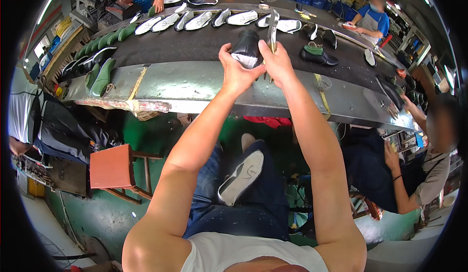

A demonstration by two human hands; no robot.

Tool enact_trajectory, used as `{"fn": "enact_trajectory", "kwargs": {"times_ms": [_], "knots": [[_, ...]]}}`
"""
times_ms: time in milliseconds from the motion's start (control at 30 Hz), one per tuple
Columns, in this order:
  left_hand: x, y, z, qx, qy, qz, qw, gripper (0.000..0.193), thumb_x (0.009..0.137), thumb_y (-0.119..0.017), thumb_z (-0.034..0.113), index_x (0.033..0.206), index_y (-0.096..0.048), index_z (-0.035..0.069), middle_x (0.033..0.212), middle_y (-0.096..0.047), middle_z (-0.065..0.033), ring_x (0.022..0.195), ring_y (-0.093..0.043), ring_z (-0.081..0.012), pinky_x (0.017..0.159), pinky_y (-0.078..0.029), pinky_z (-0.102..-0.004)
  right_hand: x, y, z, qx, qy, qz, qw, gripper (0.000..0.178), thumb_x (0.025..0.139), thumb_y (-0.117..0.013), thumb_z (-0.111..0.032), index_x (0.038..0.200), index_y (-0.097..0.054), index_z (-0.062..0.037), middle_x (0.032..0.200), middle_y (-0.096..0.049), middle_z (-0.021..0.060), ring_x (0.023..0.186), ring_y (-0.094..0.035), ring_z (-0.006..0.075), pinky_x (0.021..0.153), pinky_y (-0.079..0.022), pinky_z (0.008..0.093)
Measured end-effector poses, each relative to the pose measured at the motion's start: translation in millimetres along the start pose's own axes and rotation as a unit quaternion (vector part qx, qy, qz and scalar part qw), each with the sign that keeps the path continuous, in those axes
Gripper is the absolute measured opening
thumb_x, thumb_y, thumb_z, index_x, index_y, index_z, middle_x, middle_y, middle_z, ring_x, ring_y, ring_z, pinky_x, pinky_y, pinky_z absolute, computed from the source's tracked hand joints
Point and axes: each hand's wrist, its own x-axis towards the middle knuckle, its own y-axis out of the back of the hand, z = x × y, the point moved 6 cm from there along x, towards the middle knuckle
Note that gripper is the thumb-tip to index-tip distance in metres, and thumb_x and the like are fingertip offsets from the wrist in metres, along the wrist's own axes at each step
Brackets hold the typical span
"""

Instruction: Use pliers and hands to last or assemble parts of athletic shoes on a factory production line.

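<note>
In front of me, over the bench edge, my left hand grips a black shoe by its side, thumb near the pale underside. My right hand is closed around shiny metal pliers, whose curved head points up and away from me. The right fingers meet the shoe's right side. Across my lap lies another shoe, its whitish sole facing up.
A dark conveyor belt runs behind a metal ledge. White-soled shoes line its far side; green shoes stand left. A black shoe sits right. A stool is at lower left. Co-workers sit or stand around.
</note>
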Motion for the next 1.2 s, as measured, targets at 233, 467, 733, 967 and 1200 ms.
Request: {"fn": "enact_trajectory", "kwargs": {"times_ms": [233,467,733,967,1200], "knots": [[27,31,-1,-0.044,0.046,0.110,0.992,0.098,0.060,-0.096,0.027,0.125,-0.031,-0.008,0.113,-0.056,-0.0190,0.099,-0.060,-0.0228,0.087,-0.052,-0.0334,-25,11,13,0.002,0.011,-0.041,0.999,0.041,0.103,-0.055,-0.032,0.124,-0.051,0.0029,0.127,-0.064,0.0142,0.111,-0.065,0.0204,0.070,-0.054,0.0295],[-30,53,-13,-0.522,0.210,-0.121,0.817,0.073,0.095,-0.054,0.061,0.141,-0.050,0.003,0.128,-0.063,-0.0139,0.118,-0.060,-0.0273,0.104,-0.046,-0.0443,-101,55,74,0.053,-0.011,-0.018,0.998,0.034,0.102,-0.057,-0.029,0.119,-0.056,-0.0001,0.108,-0.069,0.0107,0.094,-0.067,0.0168,0.066,-0.052,0.0269],[-144,55,34,-0.518,0.228,-0.372,0.736,0.117,0.065,-0.079,0.066,0.139,-0.040,-0.016,0.105,-0.064,-0.0301,0.096,-0.067,-0.0350,0.078,-0.055,-0.0392,-140,85,133,-0.259,-0.071,0.003,0.963,0.043,0.095,-0.064,-0.041,0.103,-0.060,0.0009,0.080,-0.068,0.0160,0.078,-0.067,0.0316,0.075,-0.051,0.0409],[-183,62,25,-0.658,0.273,-0.398,0.578,0.110,0.059,-0.083,0.042,0.141,-0.037,-0.018,0.111,-0.058,-0.0383,0.099,-0.064,-0.0402,0.082,-0.055,-0.0414,-102,97,122,-0.438,0.005,0.019,0.899,0.051,0.093,-0.065,-0.042,0.113,-0.055,0.0036,0.099,-0.066,0.0251,0.093,-0.064,0.0439,0.082,-0.050,0.0483],[-188,70,26,-0.587,0.289,-0.401,0.642,0.118,0.063,-0.085,0.059,0.140,-0.039,-0.018,0.110,-0.059,-0.0372,0.096,-0.064,-0.0367,0.079,-0.054,-0.0378,-72,101,123,-0.591,0.018,0.018,0.807,0.048,0.091,-0.068,-0.042,0.110,-0.055,0.0007,0.111,-0.063,0.0223,0.106,-0.062,0.0417,0.087,-0.051,0.0510]]}}
